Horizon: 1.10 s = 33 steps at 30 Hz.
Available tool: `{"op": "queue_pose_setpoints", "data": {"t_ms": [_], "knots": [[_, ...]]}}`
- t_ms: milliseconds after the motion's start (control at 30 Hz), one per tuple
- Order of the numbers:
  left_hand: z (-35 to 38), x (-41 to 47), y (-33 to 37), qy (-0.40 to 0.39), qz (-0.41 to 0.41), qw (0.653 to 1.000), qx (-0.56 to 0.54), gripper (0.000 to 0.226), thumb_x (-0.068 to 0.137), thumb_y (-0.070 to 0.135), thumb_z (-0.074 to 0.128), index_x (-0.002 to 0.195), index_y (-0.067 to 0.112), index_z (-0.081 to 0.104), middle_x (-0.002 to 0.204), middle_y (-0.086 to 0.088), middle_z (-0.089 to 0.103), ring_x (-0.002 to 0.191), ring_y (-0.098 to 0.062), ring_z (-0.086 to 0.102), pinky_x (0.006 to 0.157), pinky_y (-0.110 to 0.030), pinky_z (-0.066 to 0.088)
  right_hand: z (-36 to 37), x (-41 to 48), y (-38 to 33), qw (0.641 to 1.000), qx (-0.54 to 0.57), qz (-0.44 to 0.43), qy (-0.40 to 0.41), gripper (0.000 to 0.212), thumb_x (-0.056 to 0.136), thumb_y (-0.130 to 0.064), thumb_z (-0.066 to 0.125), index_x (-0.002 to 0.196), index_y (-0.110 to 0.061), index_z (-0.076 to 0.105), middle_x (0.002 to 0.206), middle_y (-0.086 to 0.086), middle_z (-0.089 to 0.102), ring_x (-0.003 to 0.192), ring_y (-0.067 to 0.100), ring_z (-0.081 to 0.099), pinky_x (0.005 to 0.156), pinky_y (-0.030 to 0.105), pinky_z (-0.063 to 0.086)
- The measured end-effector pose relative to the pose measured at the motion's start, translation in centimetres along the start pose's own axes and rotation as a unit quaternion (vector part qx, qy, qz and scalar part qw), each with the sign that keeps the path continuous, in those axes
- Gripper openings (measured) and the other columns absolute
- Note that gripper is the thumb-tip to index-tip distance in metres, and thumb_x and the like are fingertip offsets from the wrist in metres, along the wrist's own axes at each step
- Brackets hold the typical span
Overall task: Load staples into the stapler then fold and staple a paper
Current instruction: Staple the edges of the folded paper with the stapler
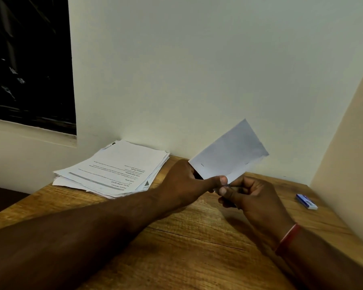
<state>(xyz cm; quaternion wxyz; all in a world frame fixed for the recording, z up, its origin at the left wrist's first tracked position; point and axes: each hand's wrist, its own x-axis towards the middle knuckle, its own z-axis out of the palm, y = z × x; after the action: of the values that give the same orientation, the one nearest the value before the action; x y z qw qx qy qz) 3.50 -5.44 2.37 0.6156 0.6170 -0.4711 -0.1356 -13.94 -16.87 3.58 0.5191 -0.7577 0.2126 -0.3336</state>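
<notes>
Table [197, 248]: left hand [184, 181] pinches folded paper [228, 155], right hand [252, 197] grips stapler [228, 185]; staple box [306, 201] nearby.

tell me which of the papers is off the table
The folded paper, pinched in the left hand above the table; the other sheets lie in a printed stack on it.

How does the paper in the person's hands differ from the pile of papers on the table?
The folded paper is held up, tilted, by the left hand; the pile lies flat on the table. The folded paper shows a blank face; the pile's top sheet is printed. Both are white.
</notes>
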Motion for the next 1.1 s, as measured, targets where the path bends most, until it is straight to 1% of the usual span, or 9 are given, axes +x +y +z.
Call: {"op": "queue_pose_setpoints", "data": {"t_ms": [167, 333, 467, 633, 767, 867, 967, 1033, 1100], "knots": [[0.0, 0.0, -0.4, -0.007, -0.026, 0.998, -0.057, 0.029, 0.101, 0.036, 0.082, 0.116, 0.012, 0.085, 0.101, -0.004, 0.088, 0.096, -0.020, 0.085, 0.087, -0.034, 0.067, 0.1, -0.2, 0.3, 0.998, 0.050, 0.029, -0.025, 0.022, 0.084, -0.023, 0.084, 0.102, -0.009, 0.082, 0.096, 0.013, 0.083, 0.093, 0.027, 0.081, 0.085, 0.039, 0.065], [-0.5, 1.0, -0.6, 0.028, -0.106, 0.982, -0.151, 0.035, 0.105, 0.036, 0.077, 0.112, 0.002, 0.084, 0.112, -0.015, 0.086, 0.109, -0.036, 0.083, 0.106, -0.058, 0.064, -1.3, 0.2, 0.4, 0.997, 0.050, 0.054, -0.011, 0.027, 0.087, -0.021, 0.086, 0.112, -0.011, 0.082, 0.100, 0.015, 0.082, 0.091, 0.029, 0.079, 0.076, 0.031, 0.067], [-1.2, 1.1, -0.4, 0.055, -0.118, 0.979, -0.155, 0.029, 0.105, 0.027, 0.078, 0.119, 0.002, 0.082, 0.115, -0.014, 0.086, 0.110, -0.036, 0.083, 0.103, -0.057, 0.066, -3.8, 1.6, 1.5, 0.988, -0.117, 0.072, 0.069, 0.022, 0.086, -0.023, 0.091, 0.106, -0.020, 0.082, 0.090, 0.009, 0.082, 0.069, 0.011, 0.074, 0.053, 0.018, 0.057], [-1.2, 1.0, -0.1, 0.052, -0.116, 0.979, -0.161, 0.021, 0.104, 0.016, 0.078, 0.123, 0.009, 0.081, 0.114, -0.010, 0.087, 0.110, -0.038, 0.083, 0.100, -0.055, 0.067, -6.0, 3.1, 3.2, 0.938, -0.335, 0.060, 0.059, 0.025, 0.082, -0.036, 0.095, 0.102, -0.030, 0.081, 0.100, -0.011, 0.077, 0.094, 0.006, 0.068, 0.075, 0.023, 0.051], [-1.0, 1.4, -0.3, 0.065, -0.103, 0.981, -0.150, 0.056, 0.098, 0.008, 0.084, 0.149, 0.018, 0.064, 0.125, -0.010, 0.081, 0.110, -0.028, 0.082, 0.094, -0.054, 0.069, -5.8, 3.6, 3.4, 0.926, -0.372, 0.056, 0.040, 0.031, 0.086, -0.039, 0.092, 0.113, -0.028, 0.081, 0.111, -0.007, 0.077, 0.103, 0.011, 0.068, 0.092, 0.030, 0.055], [-1.3, 1.7, -0.8, 0.080, -0.111, 0.984, -0.113, 0.082, 0.093, 0.013, 0.089, 0.163, 0.032, 0.050, 0.093, -0.004, 0.065, 0.098, -0.033, 0.078, 0.099, -0.056, 0.067, -5.5, 3.3, 3.3, 0.933, -0.351, 0.046, 0.059, 0.070, 0.079, -0.046, 0.095, 0.140, -0.028, 0.066, 0.128, -0.005, 0.070, 0.114, 0.014, 0.064, 0.096, 0.033, 0.055], [-1.1, 1.2, 0.0, 0.051, -0.117, 0.980, -0.155, 0.045, 0.099, 0.009, 0.080, 0.142, 0.018, 0.074, 0.103, -0.012, 0.081, 0.103, -0.038, 0.080, 0.102, -0.056, 0.066, -4.9, 3.1, 3.0, 0.964, -0.261, -0.021, 0.053, 0.099, 0.072, -0.052, 0.097, 0.157, -0.037, 0.049, 0.143, -0.009, 0.058, 0.124, 0.012, 0.058, 0.093, 0.028, 0.052], [-1.0, 0.6, 0.7, 0.025, -0.122, 0.975, -0.184, 0.020, 0.103, 0.015, 0.078, 0.119, 0.008, 0.085, 0.110, -0.019, 0.085, 0.109, -0.040, 0.081, 0.101, -0.050, 0.067, -4.0, 2.5, 2.9, 0.978, -0.201, -0.049, 0.013, 0.098, 0.070, -0.061, 0.091, 0.156, -0.047, 0.047, 0.147, -0.016, 0.052, 0.128, 0.008, 0.057, 0.090, 0.022, 0.053], [-0.9, 0.1, 1.3, -0.012, -0.122, 0.972, -0.202, 0.026, 0.103, 0.028, 0.077, 0.114, 0.006, 0.086, 0.099, -0.019, 0.085, 0.102, -0.036, 0.082, 0.093, -0.040, 0.067, -3.1, 1.8, 2.7, 0.984, -0.169, -0.053, -0.023, 0.088, 0.072, -0.064, 0.086, 0.151, -0.053, 0.050, 0.149, -0.019, 0.049, 0.129, 0.005, 0.055, 0.088, 0.016, 0.050]]}}
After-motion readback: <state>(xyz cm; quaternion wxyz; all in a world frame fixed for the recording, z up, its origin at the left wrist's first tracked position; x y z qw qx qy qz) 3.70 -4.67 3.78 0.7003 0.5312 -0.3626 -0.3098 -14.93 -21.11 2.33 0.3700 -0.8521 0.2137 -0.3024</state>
